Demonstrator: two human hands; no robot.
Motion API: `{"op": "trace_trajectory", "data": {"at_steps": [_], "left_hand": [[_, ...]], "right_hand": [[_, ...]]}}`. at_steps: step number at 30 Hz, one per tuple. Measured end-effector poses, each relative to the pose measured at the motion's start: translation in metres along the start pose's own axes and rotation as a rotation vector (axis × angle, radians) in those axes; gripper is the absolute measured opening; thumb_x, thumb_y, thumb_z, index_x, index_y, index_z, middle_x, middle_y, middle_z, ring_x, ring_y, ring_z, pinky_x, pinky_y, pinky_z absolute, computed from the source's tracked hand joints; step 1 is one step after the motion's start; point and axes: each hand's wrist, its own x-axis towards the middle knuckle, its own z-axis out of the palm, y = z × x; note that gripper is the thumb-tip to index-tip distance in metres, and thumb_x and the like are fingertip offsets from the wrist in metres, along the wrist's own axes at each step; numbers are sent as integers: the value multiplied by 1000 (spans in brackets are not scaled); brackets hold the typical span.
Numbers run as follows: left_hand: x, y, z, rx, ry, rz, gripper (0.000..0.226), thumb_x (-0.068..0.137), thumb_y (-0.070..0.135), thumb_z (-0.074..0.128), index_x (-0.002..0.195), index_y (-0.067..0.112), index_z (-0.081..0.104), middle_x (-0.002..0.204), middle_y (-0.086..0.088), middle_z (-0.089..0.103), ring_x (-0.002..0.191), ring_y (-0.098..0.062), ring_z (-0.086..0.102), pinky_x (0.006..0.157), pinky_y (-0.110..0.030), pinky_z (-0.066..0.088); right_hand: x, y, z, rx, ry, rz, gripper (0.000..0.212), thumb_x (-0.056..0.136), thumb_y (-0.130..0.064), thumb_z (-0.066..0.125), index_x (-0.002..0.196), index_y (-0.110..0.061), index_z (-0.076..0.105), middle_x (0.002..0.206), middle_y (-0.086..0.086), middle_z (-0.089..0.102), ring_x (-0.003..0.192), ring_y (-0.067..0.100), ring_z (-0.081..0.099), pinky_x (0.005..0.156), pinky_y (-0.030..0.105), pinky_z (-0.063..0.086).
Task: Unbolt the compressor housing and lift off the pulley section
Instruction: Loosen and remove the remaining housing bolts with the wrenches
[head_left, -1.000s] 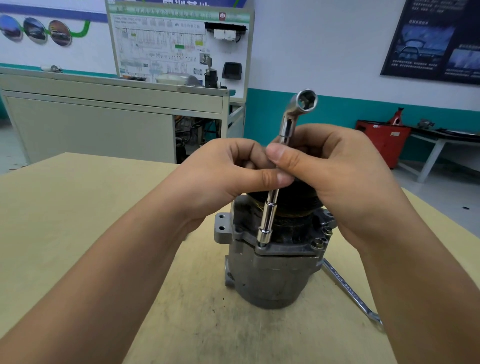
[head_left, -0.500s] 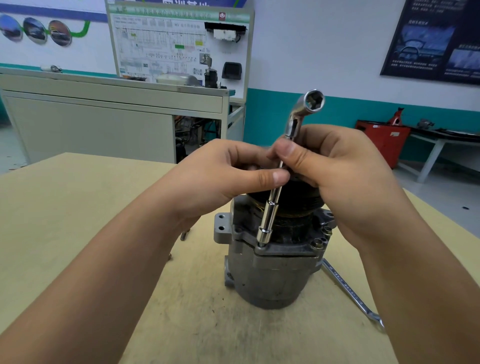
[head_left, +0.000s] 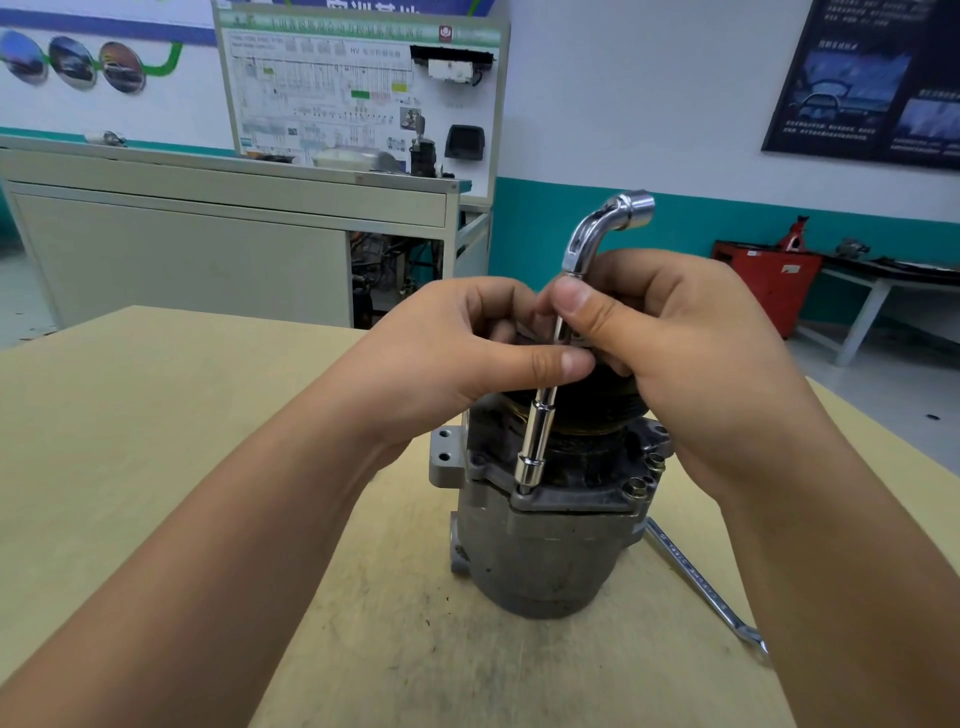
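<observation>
At left of frame, the counter (head_left: 156, 441) extends well out from the work to its far edge, which gives the left forearm room to move. Left of centre, the left hand (head_left: 467, 348) pinches the shaft of the L-shaped socket wrench (head_left: 537, 431) between thumb and curled fingers.

At centre, the compressor (head_left: 545, 551) stands upright on the counter. The dark pulley section (head_left: 587, 410) sits on top, partly hidden behind both hands. The wrench's lower socket is seated on a bolt at the front-left of the housing flange.

Right of centre, the right hand (head_left: 691, 353) grips the shaft higher up, with the thumb laid across it.

Judged step: a housing bolt is being spun out, and the pulley section is not yet lifted. The next move calls for turning the shaft with the socket held square on the bolt. The flange bolts (head_left: 636, 486) at right appear to remain in place.

At lower right, a flat spanner (head_left: 696, 582) lies just beside the compressor, near the counter's right edge.
</observation>
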Motion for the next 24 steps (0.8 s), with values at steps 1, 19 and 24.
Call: {"op": "trace_trajectory", "data": {"at_steps": [1,19,24], "left_hand": [[0,0,-1,7,-10,0,21,60,33,80,76,22,71,53,9,30,58,-12,34,68,-32,29],[2,-1,0,-16,6,-16,72,48,35,85,102,-7,62,96,-35,59,90,-39,59,101,-52,43],[0,-1,-4,-43,-74,-4,19,64,28,78,82,23,76,63,2,49,72,-11,52,80,-23,43]], "right_hand": [[0,0,0,4,1,2,18,90,-16,59,75,-14,69,57,-9,62,49,-4,52,49,9,41],[-1,0,1,-71,-3,6,9,85,-19,65,77,-19,69,76,0,70,71,13,66,62,25,54],[-1,0,0,-45,-49,26,19,93,-14,55,80,-15,69,72,-4,71,68,6,65,61,18,52]]}}
